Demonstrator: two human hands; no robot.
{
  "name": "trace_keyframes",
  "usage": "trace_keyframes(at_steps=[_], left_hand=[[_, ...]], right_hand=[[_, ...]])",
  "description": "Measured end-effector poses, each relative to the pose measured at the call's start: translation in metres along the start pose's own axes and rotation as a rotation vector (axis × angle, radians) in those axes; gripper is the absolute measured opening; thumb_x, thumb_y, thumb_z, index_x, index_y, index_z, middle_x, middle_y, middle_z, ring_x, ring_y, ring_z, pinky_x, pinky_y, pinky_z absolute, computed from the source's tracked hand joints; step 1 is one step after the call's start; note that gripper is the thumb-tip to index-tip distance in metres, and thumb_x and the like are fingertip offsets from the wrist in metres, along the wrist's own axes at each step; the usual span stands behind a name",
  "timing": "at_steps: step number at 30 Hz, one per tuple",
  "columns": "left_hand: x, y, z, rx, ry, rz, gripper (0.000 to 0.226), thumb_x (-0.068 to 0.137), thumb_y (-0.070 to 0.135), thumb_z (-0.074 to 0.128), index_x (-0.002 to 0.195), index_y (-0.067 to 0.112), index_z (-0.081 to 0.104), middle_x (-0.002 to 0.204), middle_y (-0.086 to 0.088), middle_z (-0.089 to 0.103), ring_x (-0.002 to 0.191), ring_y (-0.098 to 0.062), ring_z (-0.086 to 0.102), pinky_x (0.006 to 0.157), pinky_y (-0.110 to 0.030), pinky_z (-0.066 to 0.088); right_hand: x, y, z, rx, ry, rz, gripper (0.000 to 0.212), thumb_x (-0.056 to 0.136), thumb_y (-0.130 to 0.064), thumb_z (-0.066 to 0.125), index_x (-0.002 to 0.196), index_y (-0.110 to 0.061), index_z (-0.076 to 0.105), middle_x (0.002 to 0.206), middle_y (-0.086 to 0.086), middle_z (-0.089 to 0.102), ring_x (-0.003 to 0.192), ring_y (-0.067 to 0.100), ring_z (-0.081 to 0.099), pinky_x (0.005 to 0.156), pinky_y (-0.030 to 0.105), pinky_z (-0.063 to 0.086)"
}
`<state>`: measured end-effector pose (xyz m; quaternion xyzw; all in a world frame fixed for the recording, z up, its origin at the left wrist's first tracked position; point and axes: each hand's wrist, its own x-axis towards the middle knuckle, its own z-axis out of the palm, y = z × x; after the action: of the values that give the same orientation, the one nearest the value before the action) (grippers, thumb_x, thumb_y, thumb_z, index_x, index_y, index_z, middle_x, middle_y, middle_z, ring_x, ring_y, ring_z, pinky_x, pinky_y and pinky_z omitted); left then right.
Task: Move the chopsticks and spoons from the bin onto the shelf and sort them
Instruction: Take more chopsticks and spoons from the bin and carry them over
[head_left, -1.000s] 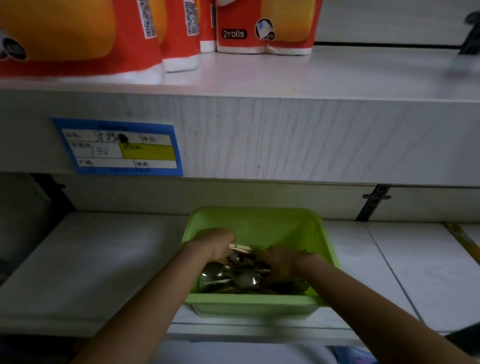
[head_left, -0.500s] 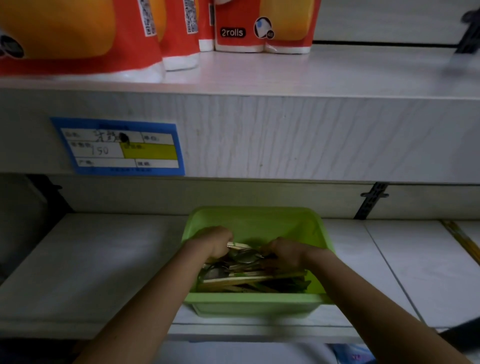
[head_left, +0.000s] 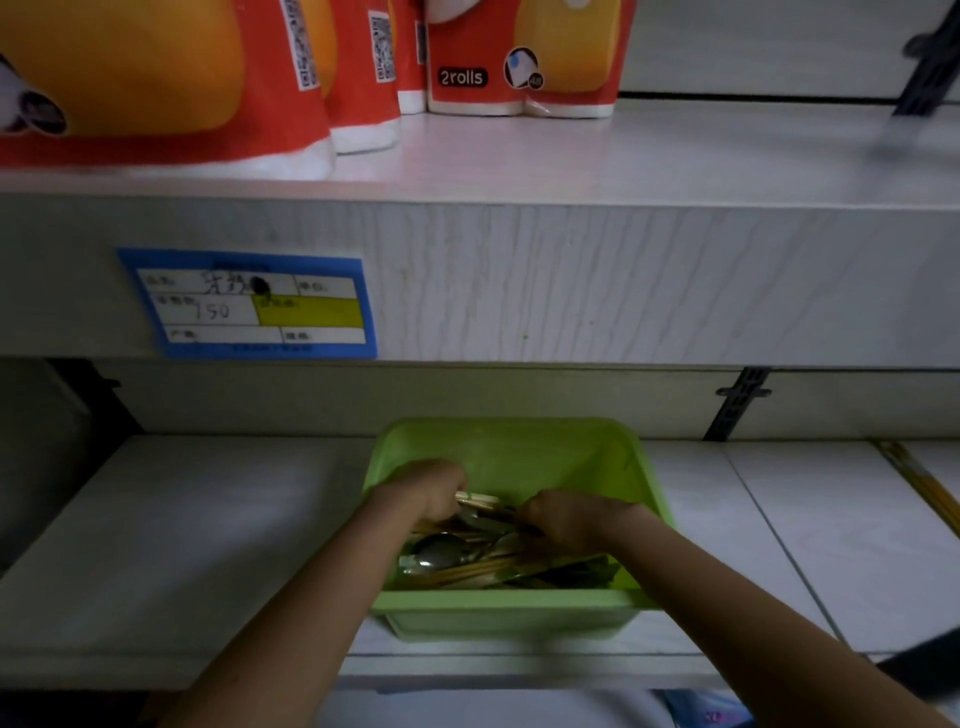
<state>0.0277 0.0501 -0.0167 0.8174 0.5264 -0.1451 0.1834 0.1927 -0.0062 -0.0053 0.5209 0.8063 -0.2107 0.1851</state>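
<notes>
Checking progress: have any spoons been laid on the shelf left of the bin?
No, the shelf left of the green bin is bare.

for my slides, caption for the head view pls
Both hands gather chopsticks and spoons inside a green bin.

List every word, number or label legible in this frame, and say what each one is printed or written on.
"2rolls": white print on the red and orange paper roll pack on the upper shelf.
"150": handwritten on the blue-bordered price tag on the shelf edge; the first digit is uncertain.
Handwritten characters and small printed field names on the same tag: too blurred to read.
QR code strips on the packs: not readable.
</notes>
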Motion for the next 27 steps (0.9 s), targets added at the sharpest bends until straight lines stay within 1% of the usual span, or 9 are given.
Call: trace_keyframes(at_steps=[5,10,14,17,19,21,23,25,27], left_hand=[[0.002,0.000,0.001,-0.014,-0.001,-0.001,0.023,0.090,0.018,0.052,0.110,0.015,0.062,0.120,-0.011,0.060,0.108,-0.028,0.057,0.077,-0.026,0.040],[0.001,0.001,0.000,-0.017,-0.023,0.001,0.025,0.090,0.015,0.050,0.112,0.012,0.061,0.122,-0.012,0.059,0.110,-0.030,0.056,0.086,-0.030,0.045],[0.001,0.001,0.001,-0.022,-0.036,0.001,0.027,0.088,0.011,0.048,0.113,0.012,0.060,0.125,-0.013,0.058,0.112,-0.030,0.056,0.087,-0.030,0.045],[-0.001,-0.001,-0.001,-0.059,-0.048,0.013,0.033,0.091,0.008,0.044,0.122,0.012,0.055,0.132,-0.013,0.052,0.117,-0.029,0.052,0.092,-0.029,0.043],[-0.002,-0.003,-0.002,-0.076,-0.059,0.019,0.037,0.092,0.004,0.042,0.127,0.011,0.052,0.135,-0.013,0.050,0.119,-0.029,0.050,0.094,-0.030,0.042],[-0.002,-0.005,-0.003,-0.084,-0.082,0.024,0.039,0.091,0.000,0.043,0.127,0.010,0.051,0.132,-0.013,0.052,0.116,-0.030,0.052,0.090,-0.032,0.043],[-0.002,-0.006,-0.001,-0.098,-0.112,0.027,0.035,0.091,0.012,0.051,0.126,0.010,0.051,0.127,-0.012,0.055,0.112,-0.028,0.055,0.086,-0.032,0.043],[-0.001,-0.006,0.001,-0.110,-0.166,0.032,0.044,0.087,0.029,0.060,0.126,0.010,0.052,0.125,-0.010,0.056,0.109,-0.025,0.056,0.087,-0.031,0.044],[-0.003,-0.004,0.002,-0.125,-0.225,0.065,0.047,0.082,0.036,0.066,0.116,0.005,0.057,0.114,-0.010,0.060,0.094,-0.021,0.055,0.079,-0.029,0.043]], right_hand=[[-0.003,-0.004,0.005,0.027,-0.029,-0.036,0.053,0.096,-0.032,0.043,0.145,-0.020,0.025,0.124,0.027,0.053,0.113,0.039,0.053,0.091,0.038,0.043],[-0.006,-0.008,-0.001,-0.029,-0.037,-0.031,0.046,0.100,-0.028,0.034,0.143,-0.014,0.030,0.126,0.028,0.051,0.114,0.039,0.052,0.090,0.038,0.042],[-0.014,-0.001,-0.009,0.044,-0.021,0.004,0.036,0.098,-0.021,0.037,0.130,-0.006,0.043,0.129,0.024,0.051,0.116,0.036,0.052,0.091,0.036,0.042],[-0.027,0.006,-0.017,0.117,-0.010,0.001,0.030,0.099,-0.026,0.036,0.118,-0.008,0.049,0.121,0.020,0.057,0.106,0.031,0.055,0.082,0.034,0.040],[-0.037,0.011,-0.024,0.166,0.001,-0.038,0.028,0.099,-0.032,0.036,0.108,-0.012,0.053,0.104,0.010,0.060,0.092,0.023,0.052,0.076,0.029,0.036],[-0.045,0.018,-0.029,0.221,0.025,-0.053,0.023,0.098,-0.035,0.035,0.088,-0.023,0.052,0.081,-0.007,0.053,0.084,0.016,0.047,0.075,0.027,0.035],[-0.051,0.027,-0.033,0.276,0.080,-0.040,0.026,0.098,-0.033,0.036,0.075,-0.028,0.046,0.073,-0.010,0.047,0.076,0.013,0.047,0.072,0.025,0.037],[-0.056,0.034,-0.034,0.346,0.146,-0.021,0.029,0.099,-0.030,0.035,0.072,-0.027,0.044,0.070,-0.009,0.045,0.065,0.006,0.044,0.062,0.016,0.036],[-0.057,0.038,-0.034,0.420,0.237,-0.008,0.030,0.099,-0.030,0.035,0.071,-0.030,0.044,0.066,-0.009,0.043,0.059,0.002,0.040,0.055,0.010,0.034]])
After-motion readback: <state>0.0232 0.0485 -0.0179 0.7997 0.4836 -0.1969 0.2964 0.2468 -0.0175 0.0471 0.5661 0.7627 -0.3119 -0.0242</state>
